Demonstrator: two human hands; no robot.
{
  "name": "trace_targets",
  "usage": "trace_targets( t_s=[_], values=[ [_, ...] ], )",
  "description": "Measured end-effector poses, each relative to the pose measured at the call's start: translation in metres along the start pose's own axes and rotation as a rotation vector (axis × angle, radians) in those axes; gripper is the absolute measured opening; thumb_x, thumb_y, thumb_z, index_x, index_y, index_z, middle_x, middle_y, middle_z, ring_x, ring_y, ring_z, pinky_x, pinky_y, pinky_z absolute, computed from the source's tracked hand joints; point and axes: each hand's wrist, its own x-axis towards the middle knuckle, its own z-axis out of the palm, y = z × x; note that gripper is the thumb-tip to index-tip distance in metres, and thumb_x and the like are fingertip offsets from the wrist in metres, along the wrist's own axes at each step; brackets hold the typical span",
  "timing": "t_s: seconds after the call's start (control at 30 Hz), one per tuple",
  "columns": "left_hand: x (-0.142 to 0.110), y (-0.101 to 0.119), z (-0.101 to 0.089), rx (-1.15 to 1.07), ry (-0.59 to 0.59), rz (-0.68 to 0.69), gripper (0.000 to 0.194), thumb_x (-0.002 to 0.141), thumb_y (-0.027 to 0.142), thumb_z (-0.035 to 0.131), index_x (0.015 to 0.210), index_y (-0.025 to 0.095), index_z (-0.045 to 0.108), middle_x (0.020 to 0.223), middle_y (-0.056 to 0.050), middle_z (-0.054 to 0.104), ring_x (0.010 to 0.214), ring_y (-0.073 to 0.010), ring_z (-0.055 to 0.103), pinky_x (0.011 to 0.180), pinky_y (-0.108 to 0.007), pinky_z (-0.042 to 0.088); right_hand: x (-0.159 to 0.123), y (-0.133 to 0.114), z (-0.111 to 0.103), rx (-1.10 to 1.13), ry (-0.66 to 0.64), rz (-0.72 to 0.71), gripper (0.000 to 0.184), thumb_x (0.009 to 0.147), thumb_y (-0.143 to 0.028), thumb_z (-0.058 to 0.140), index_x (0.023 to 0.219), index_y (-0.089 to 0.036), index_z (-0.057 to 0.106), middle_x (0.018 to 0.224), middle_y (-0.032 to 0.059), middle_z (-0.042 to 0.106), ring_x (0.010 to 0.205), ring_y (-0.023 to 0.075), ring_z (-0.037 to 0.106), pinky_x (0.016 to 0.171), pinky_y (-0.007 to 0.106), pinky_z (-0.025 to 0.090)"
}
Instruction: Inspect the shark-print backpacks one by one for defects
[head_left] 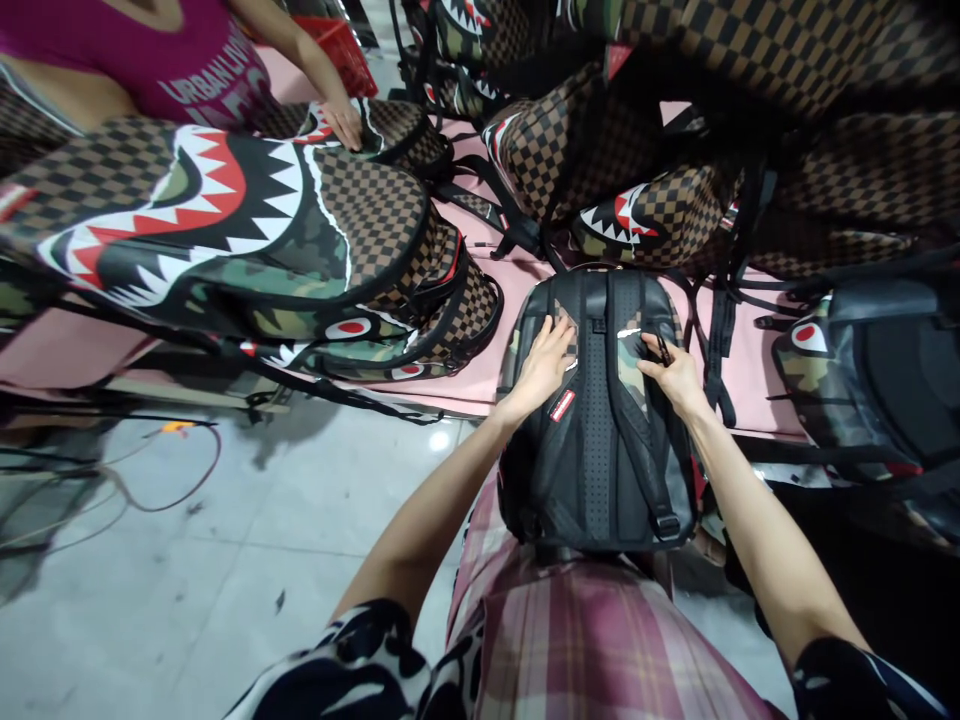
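Note:
A black backpack (600,440) with padded back and camouflage shoulder straps rests against my lap and the edge of a pink table (517,275). My left hand (541,365) lies flat on its upper left, fingers spread over the left strap. My right hand (671,372) is closed in a pinch on a thin black strap end (663,347) at the backpack's upper right.
Several brown-checkered shark-mouth backpacks (225,220) are piled on the pink table to the left, behind and right. Another person in a magenta top (187,70) stands at the far left with a hand (341,120) on a bag. Cables (150,470) lie on the grey floor.

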Motion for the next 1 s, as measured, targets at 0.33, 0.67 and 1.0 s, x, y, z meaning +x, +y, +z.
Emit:
trace_targets(
  t_s=[0.33, 0.67, 1.0],
  values=[
    [0.0, 0.064, -0.024, 0.349, -0.091, -0.246, 0.081, 0.074, 0.023, 0.062, 0.143, 0.007, 0.022, 0.154, -0.016, 0.009, 0.137, -0.0432, 0.016, 0.104, -0.055, 0.034, -0.031, -0.068, 0.043, -1.265, 0.042, -0.013, 0.077, 0.08, -0.047, 0.06, 0.141, -0.01, 0.031, 0.144, 0.023, 0.03, 0.085, 0.0325, 0.065, 0.068, 0.043, 0.052],
    [0.147, 0.004, -0.107, 0.065, 0.041, -0.272, 0.033, 0.073, 0.017, 0.048, 0.103, 0.013, 0.061, 0.108, -0.013, 0.066, 0.102, -0.0271, 0.061, 0.093, -0.037, 0.045, 0.081, -0.089, -0.026, -1.283, 0.093, -0.009, 0.05, 0.083, -0.032, 0.051, 0.131, -0.019, 0.044, 0.103, 0.0135, 0.066, 0.088, 0.032, 0.064, 0.071, 0.038, 0.048],
    [0.192, -0.061, -0.135, -0.266, -0.064, -0.486, 0.011, 0.062, 0.019, 0.063, 0.052, 0.019, 0.058, 0.051, -0.003, 0.061, 0.066, -0.0242, 0.064, 0.068, -0.032, 0.051, 0.147, -0.084, -0.068, -0.325, -0.166, 0.106, 0.021, 0.071, -0.035, 0.062, 0.084, -0.019, 0.069, 0.076, 0.0074, 0.069, 0.074, 0.0253, 0.065, 0.07, 0.036, 0.052]
  ],
)
